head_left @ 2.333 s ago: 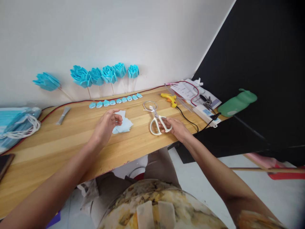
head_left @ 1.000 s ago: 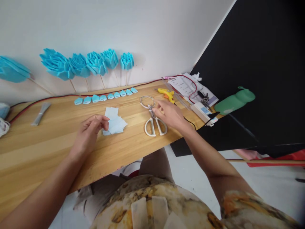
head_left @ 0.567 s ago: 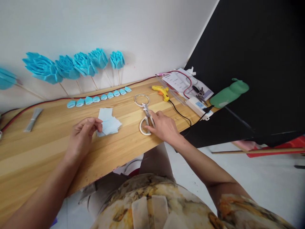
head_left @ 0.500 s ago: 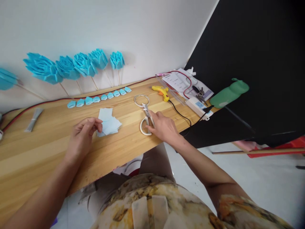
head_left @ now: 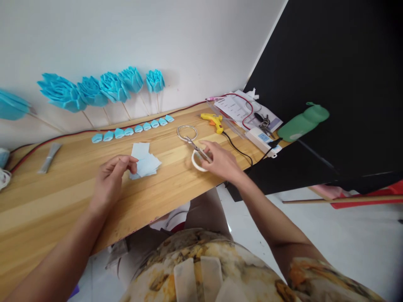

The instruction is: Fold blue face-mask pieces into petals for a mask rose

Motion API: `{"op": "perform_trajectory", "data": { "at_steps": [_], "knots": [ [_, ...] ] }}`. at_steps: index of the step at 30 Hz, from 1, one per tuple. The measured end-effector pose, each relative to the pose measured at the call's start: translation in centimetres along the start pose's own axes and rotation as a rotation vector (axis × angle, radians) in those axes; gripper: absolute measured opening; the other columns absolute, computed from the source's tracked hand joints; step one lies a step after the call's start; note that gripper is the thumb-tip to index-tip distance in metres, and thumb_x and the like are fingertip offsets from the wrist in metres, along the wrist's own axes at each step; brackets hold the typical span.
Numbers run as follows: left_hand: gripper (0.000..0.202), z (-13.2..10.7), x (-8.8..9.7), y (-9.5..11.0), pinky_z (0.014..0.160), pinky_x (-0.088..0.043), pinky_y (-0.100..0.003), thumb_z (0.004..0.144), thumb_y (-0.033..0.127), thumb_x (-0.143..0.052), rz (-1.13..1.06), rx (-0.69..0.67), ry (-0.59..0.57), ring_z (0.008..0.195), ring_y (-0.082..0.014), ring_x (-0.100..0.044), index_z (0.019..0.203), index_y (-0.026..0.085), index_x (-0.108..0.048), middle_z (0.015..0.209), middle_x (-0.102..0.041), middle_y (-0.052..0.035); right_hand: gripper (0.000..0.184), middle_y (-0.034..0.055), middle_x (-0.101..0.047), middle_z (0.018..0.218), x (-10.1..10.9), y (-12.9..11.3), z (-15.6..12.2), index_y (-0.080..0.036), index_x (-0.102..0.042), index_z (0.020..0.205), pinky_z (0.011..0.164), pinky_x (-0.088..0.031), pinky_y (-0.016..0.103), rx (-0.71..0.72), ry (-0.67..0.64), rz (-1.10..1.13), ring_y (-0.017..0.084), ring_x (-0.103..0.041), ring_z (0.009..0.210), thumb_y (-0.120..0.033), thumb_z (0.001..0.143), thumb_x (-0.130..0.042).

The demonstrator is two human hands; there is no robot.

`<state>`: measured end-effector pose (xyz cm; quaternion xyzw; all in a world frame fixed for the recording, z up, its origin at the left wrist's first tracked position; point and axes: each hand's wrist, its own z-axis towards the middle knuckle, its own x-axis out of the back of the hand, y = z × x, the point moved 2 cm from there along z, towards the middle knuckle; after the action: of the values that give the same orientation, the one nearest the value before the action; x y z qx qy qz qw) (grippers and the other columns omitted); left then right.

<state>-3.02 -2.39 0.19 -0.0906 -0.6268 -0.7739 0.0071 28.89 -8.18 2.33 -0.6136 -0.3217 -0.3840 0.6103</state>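
My right hand (head_left: 223, 161) is closed on a pair of scissors (head_left: 195, 147) with white handles, their blades tilted up to the left over the table. One white handle loop shows to the left of my fingers; the other is largely hidden by them. My left hand (head_left: 113, 173) is closed in a pinch at the left edge of a loose pile of light blue paper pieces (head_left: 147, 163). Whatever lies between its fingertips is too small or hidden to make out.
Folded blue petals (head_left: 129, 131) lie in a row behind the pile, and blue flowers (head_left: 113, 86) on sticks lean at the wall. Right of the scissors are a white wire ring (head_left: 196, 131), a yellow glue gun (head_left: 215, 121), a power strip (head_left: 262, 140) and a green bottle (head_left: 302, 123).
My right hand has picked up the scissors, raising and turning them so the blades point more to the left. My left hand stays pinched beside the paper pile.
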Motion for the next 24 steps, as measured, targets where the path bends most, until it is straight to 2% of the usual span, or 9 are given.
{"op": "perform_trajectory", "data": {
  "at_steps": [2,4,6,8,11,14,17,20,24],
  "knots": [
    [0.031,0.2,-0.5,1.5,0.071,-0.047,-0.031,0.093,0.046,-0.059,0.161,-0.060,-0.085,0.070,-0.0192,-0.059,0.077,0.023,-0.074,0.069,-0.064,-0.0028,0.065,0.0054,-0.063,0.113,1.1,1.9,0.5,-0.025,-0.051,0.141,0.069,-0.049,0.030,-0.054,-0.029,0.348,0.015,-0.061,0.078,-0.034,0.079,-0.065],
    [0.031,0.9,-1.7,3.2,0.069,-0.046,-0.031,0.090,0.048,-0.061,0.303,-0.148,-0.282,0.070,-0.0211,-0.061,0.076,0.025,-0.075,0.071,-0.068,-0.0037,0.066,0.0055,-0.063,0.109,2.0,3.5,0.7,-0.023,-0.051,0.141,0.066,-0.049,0.028,-0.084,-0.042,0.622,0.014,-0.059,0.077,-0.030,0.077,-0.064],
    [0.027,2.4,-3.6,4.5,0.071,-0.047,-0.033,0.087,0.048,-0.062,0.418,-0.263,-0.452,0.074,-0.0236,-0.065,0.078,0.026,-0.077,0.079,-0.073,-0.0054,0.065,0.0048,-0.063,0.106,2.6,4.6,0.6,-0.024,-0.051,0.141,0.065,-0.049,0.028,-0.103,-0.006,0.786,0.014,-0.059,0.076,-0.030,0.077,-0.063],
    [0.024,4.6,-5.8,4.7,0.079,-0.047,-0.035,0.088,0.042,-0.061,0.557,-0.375,-0.545,0.084,-0.0255,-0.067,0.082,0.026,-0.077,0.086,-0.076,-0.0065,0.065,0.0043,-0.062,0.105,2.6,5.0,0.2,-0.026,-0.050,0.140,0.065,-0.051,0.029,-0.115,0.029,0.868,0.015,-0.058,0.076,-0.031,0.077,-0.064],
    [0.027,8.5,-9.0,3.1,0.085,-0.047,-0.037,0.091,0.028,-0.052,0.799,-0.516,-0.568,0.097,-0.0265,-0.066,0.097,0.022,-0.077,0.096,-0.076,-0.0093,0.068,0.0036,-0.061,0.104,2.4,4.8,-0.7,-0.027,-0.050,0.140,0.068,-0.052,0.030,-0.106,0.047,0.909,0.015,-0.058,0.078,-0.030,0.075,-0.066],
    [0.034,11.5,-11.6,0.8,0.086,-0.046,-0.039,0.089,0.021,-0.051,0.947,-0.577,-0.588,0.104,-0.0293,-0.064,0.115,0.017,-0.074,0.108,-0.072,-0.0141,0.066,0.0025,-0.059,0.101,2.5,4.8,-1.7,-0.027,-0.052,0.139,0.071,-0.050,0.030,-0.108,0.066,0.878,0.016,-0.059,0.082,-0.030,0.075,-0.068],
    [0.028,13.1,-13.5,-0.5,0.082,-0.045,-0.039,0.089,0.023,-0.054,1.015,-0.593,-0.636,0.101,-0.0305,-0.063,0.105,0.015,-0.076,0.101,-0.070,-0.0149,0.064,0.0019,-0.059,0.100,2.6,5.3,-2.7,-0.028,-0.053,0.137,0.072,-0.050,0.030,-0.128,0.080,0.838,0.017,-0.060,0.085,-0.034,0.075,-0.070],
    [0.024,14.0,-15.2,-0.7,0.078,-0.043,-0.038,0.090,0.025,-0.055,1.014,-0.596,-0.647,0.095,-0.0282,-0.063,0.094,0.016,-0.077,0.095,-0.069,-0.0137,0.063,0.0016,-0.058,0.100,2.4,5.9,-3.3,-0.028,-0.054,0.135,0.071,-0.049,0.029,-0.153,0.098,0.835,0.016,-0.060,0.084,-0.034,0.075,-0.070],
    [0.024,14.8,-16.4,-0.7,0.079,-0.043,-0.036,0.090,0.032,-0.060,0.972,-0.597,-0.655,0.094,-0.0272,-0.063,0.096,0.017,-0.078,0.096,-0.070,-0.0132,0.060,0.0015,-0.058,0.101,1.5,5.7,-2.8,-0.026,-0.054,0.134,0.068,-0.049,0.027,-0.147,0.134,0.821,0.014,-0.059,0.080,-0.034,0.076,-0.069]
  ]
}}
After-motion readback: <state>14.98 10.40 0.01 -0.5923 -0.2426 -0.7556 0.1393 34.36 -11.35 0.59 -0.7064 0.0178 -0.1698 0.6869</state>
